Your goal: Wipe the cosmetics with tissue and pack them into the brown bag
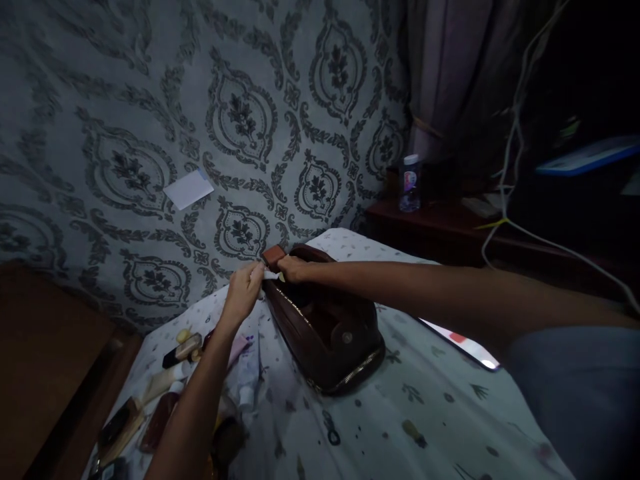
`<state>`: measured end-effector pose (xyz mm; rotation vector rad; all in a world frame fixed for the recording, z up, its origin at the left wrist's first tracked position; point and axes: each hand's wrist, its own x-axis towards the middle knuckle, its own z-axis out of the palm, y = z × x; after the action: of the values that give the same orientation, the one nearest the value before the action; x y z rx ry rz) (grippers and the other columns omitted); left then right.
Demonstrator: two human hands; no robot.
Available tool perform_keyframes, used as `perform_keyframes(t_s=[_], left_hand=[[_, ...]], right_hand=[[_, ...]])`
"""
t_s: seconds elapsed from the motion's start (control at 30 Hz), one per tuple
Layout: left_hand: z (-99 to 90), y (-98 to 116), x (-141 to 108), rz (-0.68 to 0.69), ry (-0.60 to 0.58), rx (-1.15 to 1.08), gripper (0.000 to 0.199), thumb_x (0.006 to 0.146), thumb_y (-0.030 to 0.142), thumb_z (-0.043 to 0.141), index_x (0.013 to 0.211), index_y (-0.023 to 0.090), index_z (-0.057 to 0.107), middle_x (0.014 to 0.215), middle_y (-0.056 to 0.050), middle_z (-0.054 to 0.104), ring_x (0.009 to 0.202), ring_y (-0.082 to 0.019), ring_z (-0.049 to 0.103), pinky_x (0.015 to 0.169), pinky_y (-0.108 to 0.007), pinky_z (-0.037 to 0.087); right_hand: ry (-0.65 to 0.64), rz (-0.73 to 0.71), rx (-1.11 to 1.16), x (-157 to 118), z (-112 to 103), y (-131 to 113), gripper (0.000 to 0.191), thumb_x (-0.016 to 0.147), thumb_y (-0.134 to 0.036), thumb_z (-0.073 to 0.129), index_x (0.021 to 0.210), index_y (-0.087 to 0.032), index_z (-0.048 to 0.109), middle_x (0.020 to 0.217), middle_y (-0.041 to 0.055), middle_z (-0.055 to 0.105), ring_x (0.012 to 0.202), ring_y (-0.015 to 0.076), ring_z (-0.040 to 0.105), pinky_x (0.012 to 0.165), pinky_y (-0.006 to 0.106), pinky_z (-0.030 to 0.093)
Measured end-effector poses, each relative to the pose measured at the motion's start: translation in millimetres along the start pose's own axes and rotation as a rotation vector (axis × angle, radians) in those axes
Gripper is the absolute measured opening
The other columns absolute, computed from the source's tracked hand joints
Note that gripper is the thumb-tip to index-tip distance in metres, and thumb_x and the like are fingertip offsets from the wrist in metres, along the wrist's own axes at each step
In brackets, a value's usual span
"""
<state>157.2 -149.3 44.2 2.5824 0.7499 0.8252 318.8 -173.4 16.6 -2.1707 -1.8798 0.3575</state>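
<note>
An unzipped dark brown bag (320, 333) lies on the patterned white sheet (370, 420), its mouth facing up. Over its far left end, my left hand (245, 287) is closed around a small white item (271, 275). My right hand (294, 269) reaches across to the far rim of the bag, fingers closed near the other end of that white item; what it grips is too small to make out. An orange-brown piece (273, 255) stands just beyond the hands, at the bag's far end.
Left of the bag lie several cosmetics, among them a white tube (249, 373) and a dark red bottle (159, 421). A lit phone (465, 345) rests under my right forearm. A clear bottle (410, 183) stands on the red table (440, 223), near a hanging white cable (515, 133).
</note>
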Motion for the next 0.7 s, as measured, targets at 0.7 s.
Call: perform_keyframes(t_s=[0.7], left_hand=[[-3.2, 3.4, -3.2, -0.017, -0.003, -0.031, 0.042, 0.09, 0.045, 0.033, 0.068, 0.019, 0.056, 0.062, 0.0, 0.053, 0.064, -0.016, 0.054, 0.06, -0.025, 0.038]], right_hand=[[-0.083, 0.071, 0.013, -1.4, -1.6, 4.6, 0.031, 0.093, -0.033, 0.062, 0.118, -0.014, 0.061, 0.118, 0.0074, 0.062, 0.103, 0.0224, 0.063, 0.086, 0.04, 0.055]])
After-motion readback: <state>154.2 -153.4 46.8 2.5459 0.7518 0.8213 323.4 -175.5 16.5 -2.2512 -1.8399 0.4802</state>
